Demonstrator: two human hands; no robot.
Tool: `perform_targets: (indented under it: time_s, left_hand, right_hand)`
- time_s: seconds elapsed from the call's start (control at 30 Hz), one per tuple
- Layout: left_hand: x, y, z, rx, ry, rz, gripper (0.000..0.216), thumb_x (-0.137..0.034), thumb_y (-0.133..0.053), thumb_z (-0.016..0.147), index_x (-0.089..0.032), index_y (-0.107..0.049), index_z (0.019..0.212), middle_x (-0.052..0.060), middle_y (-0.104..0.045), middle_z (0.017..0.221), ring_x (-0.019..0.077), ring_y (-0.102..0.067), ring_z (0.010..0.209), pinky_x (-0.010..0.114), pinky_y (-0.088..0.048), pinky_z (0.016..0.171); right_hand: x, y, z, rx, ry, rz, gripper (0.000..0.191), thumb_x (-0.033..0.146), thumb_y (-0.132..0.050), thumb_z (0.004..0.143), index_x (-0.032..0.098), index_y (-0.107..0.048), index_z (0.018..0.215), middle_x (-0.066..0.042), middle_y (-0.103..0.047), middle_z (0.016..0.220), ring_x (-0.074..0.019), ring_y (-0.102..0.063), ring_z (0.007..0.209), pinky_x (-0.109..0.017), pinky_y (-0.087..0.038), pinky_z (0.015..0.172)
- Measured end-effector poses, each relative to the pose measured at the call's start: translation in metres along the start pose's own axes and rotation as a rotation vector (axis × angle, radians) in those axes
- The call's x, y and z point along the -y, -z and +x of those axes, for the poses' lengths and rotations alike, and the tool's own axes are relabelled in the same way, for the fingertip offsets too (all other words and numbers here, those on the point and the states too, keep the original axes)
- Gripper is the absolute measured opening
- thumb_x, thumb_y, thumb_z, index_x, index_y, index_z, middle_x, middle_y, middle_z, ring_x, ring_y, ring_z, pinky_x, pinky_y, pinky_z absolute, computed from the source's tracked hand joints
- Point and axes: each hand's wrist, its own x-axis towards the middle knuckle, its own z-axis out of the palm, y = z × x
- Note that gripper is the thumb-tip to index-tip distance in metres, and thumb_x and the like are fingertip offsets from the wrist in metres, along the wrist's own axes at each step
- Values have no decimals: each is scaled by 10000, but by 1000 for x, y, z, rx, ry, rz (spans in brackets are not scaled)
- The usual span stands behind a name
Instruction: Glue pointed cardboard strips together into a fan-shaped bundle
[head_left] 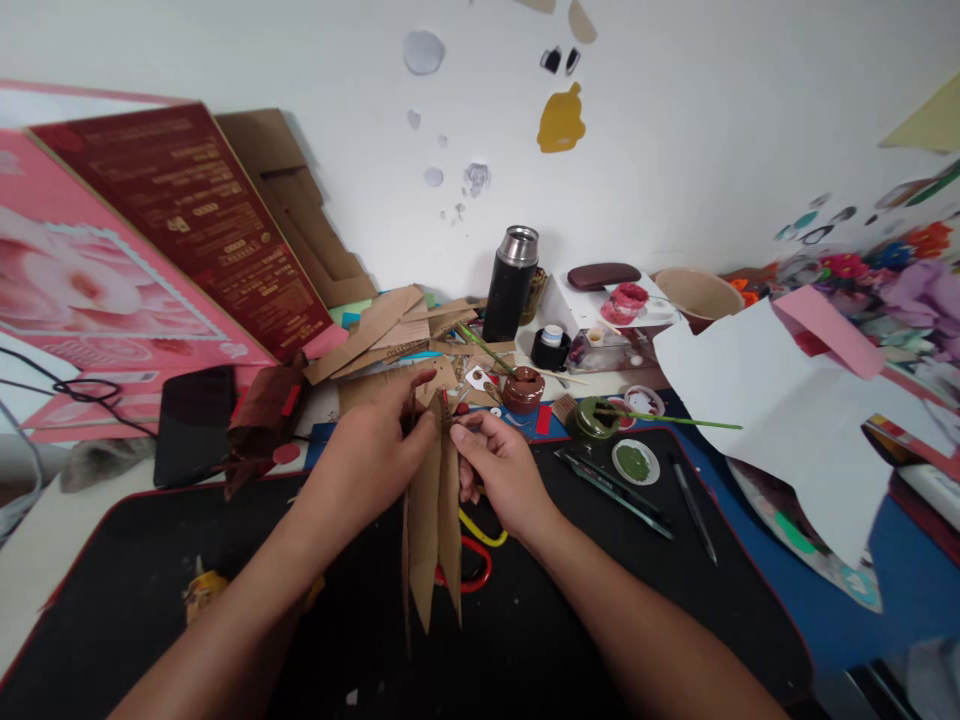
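Both of my hands meet over a black mat (pixel 615 600) at the middle of the desk. My left hand (pixel 371 455) and my right hand (pixel 499 465) are closed on the top of a bundle of long pointed cardboard strips (pixel 435 525) that hangs down toward me. The right thumb and forefinger pinch the upper edge of the strips. Red and yellow scissor handles (pixel 480 555) lie on the mat just behind the strips, partly hidden by my right wrist.
Loose cardboard pieces (pixel 390 335) pile up behind my hands. A black flask (pixel 511 285), a brown paint pot (pixel 523 388), a green pot with a green stick (pixel 596 417), a lid of green paint (pixel 635 461), pens (pixel 694 510) and white paper (pixel 772 400) lie right. A pink box (pixel 112 290) leans left.
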Motion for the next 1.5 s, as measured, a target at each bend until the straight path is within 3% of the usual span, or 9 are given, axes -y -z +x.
perform_targets:
  time_s: [0.23,0.43,0.57,0.73,0.9,1.1,1.23,1.33,1.5]
  left_hand:
    - [0,5,-2,115,5,-294,707,-516,-625,953,-172,-513,1560,82,-811,1089,275,-754,979,398,-567,888]
    - [6,2,-3,263,52,-581,882,-521,-766,898,-220,-390,1637,139,-750,1372,322,-740,1213,484,-595,1025]
    - [3,2,0,277,69,-707,864,-511,-835,844,-222,-487,1581,157,-688,1487,351,-675,1347,514,-566,1121]
    - [-2,5,2,313,116,-791,855,-526,-876,804,-238,-560,1545,174,-669,1514,402,-624,1408,552,-571,1122]
    - [0,1,1,316,92,-684,859,-518,-852,826,-263,-526,1579,161,-611,1583,395,-556,1480,569,-531,1165]
    - [-3,-1,-5,354,3,-485,836,-637,-711,904,-266,-477,1615,126,-545,1646,391,-542,1493,551,-547,1151]
    - [-7,-6,-11,304,-41,-323,976,-679,-727,865,-243,-384,1668,147,-491,1685,387,-512,1520,555,-465,1227]
    - [-9,-11,-14,213,-27,-195,982,-625,-749,855,-234,-365,1670,169,-548,1638,393,-576,1460,568,-497,1188]
    - [-11,-12,-13,132,-48,-132,721,-499,-586,956,-198,-441,1595,148,-745,1352,344,-736,1197,520,-599,1006]
  right_hand:
    - [1,4,3,-47,28,88,475,645,-808,842,217,-626,941,92,-582,476,-103,-503,355,-177,-370,346]
    - [6,4,4,-119,41,163,434,610,-823,836,221,-636,879,105,-530,478,-82,-426,356,-180,-363,353]
    - [10,6,3,-143,47,185,407,594,-827,832,227,-654,859,102,-514,494,-88,-417,376,-194,-346,361]
    - [9,6,4,-142,16,187,365,552,-830,813,219,-685,839,68,-582,546,-102,-461,423,-217,-368,419]
    - [8,3,3,-148,27,189,331,479,-866,743,206,-714,851,46,-667,613,-111,-531,462,-229,-436,477]
    - [10,3,3,-158,73,91,357,546,-786,820,214,-657,797,99,-489,427,-99,-406,345,-215,-322,369]
    - [15,5,3,-196,141,-44,318,499,-750,847,212,-635,772,78,-540,471,-103,-464,373,-216,-338,391]
    - [16,6,3,-207,165,-89,310,478,-735,858,212,-619,748,74,-544,487,-99,-479,397,-214,-356,413]
    - [13,6,3,-144,143,-36,316,504,-723,895,229,-594,806,104,-499,423,-107,-460,353,-216,-361,395]
